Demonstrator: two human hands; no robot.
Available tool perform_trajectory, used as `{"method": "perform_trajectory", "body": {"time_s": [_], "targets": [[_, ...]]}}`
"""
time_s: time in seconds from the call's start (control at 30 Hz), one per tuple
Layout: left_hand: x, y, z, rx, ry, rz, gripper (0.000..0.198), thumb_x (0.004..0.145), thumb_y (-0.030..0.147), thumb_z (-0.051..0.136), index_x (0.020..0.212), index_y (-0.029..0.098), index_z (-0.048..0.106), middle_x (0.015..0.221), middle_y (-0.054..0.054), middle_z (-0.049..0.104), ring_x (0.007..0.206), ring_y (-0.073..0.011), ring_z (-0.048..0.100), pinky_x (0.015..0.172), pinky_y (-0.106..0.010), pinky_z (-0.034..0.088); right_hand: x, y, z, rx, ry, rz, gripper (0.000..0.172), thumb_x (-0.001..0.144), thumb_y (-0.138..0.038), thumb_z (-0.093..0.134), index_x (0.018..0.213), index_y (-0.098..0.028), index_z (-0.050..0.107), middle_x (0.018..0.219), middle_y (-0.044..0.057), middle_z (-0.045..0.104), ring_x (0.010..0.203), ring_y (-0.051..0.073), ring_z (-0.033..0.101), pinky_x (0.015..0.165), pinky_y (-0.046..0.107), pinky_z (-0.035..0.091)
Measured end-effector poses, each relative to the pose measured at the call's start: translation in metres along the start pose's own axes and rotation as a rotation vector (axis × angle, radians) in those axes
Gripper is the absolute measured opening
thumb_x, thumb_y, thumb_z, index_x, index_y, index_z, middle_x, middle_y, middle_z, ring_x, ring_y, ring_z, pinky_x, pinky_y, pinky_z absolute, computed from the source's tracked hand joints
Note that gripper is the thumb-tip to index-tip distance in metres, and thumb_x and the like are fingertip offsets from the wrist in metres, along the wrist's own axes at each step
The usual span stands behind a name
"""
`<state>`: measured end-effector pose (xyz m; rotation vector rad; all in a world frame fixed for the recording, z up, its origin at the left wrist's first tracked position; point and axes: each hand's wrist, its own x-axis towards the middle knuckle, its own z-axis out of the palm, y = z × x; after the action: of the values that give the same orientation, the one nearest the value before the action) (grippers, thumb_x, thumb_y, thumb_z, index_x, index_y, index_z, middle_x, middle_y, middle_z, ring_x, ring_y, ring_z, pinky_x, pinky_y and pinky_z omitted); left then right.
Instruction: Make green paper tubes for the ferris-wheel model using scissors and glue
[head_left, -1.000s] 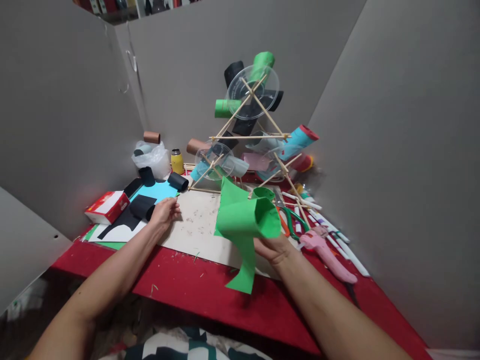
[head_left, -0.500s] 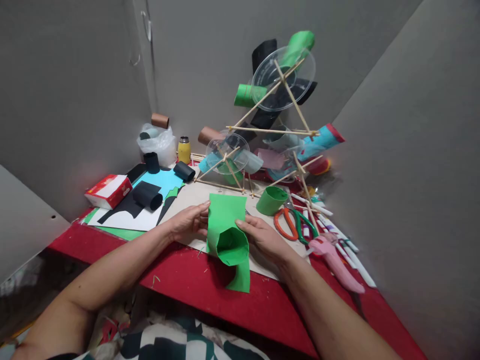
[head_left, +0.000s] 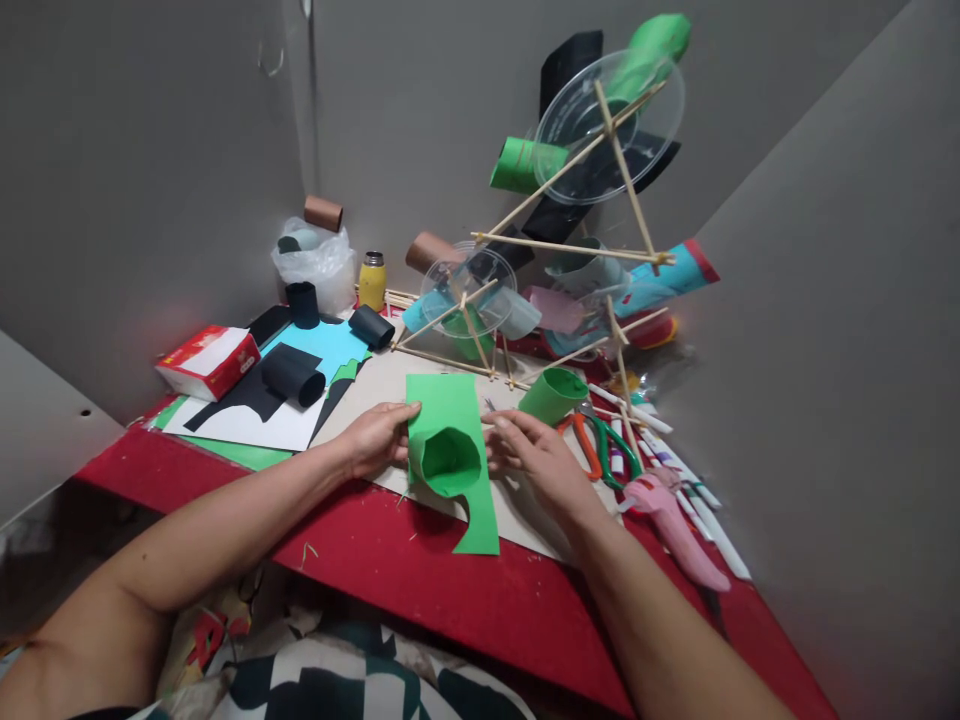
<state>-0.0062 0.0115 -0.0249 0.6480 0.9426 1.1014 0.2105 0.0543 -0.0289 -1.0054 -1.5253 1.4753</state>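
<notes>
A green paper piece (head_left: 442, 400) with a curved cut-out on its lower part is upright over the table's front edge, and a green paper-covered tube (head_left: 450, 462) sits against it, its open end facing me. My left hand (head_left: 381, 438) pinches the paper's left edge, thumb in front. On the other side, my right hand (head_left: 529, 450) is beside the paper's right edge, fingers apart and partly behind one another; it holds nothing that I can see. Behind the right hand stands another green tube (head_left: 553, 396).
Orange and green-handled scissors (head_left: 589, 445), a pink glue gun (head_left: 679, 530) and white markers (head_left: 716, 535) lie at the right. Stick frames with plastic discs (head_left: 611, 125) rise behind. A red tissue pack (head_left: 210, 362), black tubes (head_left: 302, 304) and a yellow bottle (head_left: 372, 281) are at the left.
My right hand has let go of the green paper and tube and moved slightly right. The paper has shifted slightly up and left, and the view has turned a little.
</notes>
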Motion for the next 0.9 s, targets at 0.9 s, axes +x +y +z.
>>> {"method": "perform_trajectory", "body": {"time_s": [0.9], "targets": [[-0.022,-0.010,0.017,0.226,0.043,0.323,0.053,0.078,0.067,0.061,0.068,0.015,0.058,0.061,0.001,0.056,0.056,-0.0124,0.049,0.059,-0.026,0.039,-0.103,-0.056,0.021,-0.406,0.045,-0.823,0.030,0.080,0.000,0.062,0.097,-0.024,0.070,0.073,0.000,0.070,0.068,0.017,0.068,0.065,0.029,0.057]]}}
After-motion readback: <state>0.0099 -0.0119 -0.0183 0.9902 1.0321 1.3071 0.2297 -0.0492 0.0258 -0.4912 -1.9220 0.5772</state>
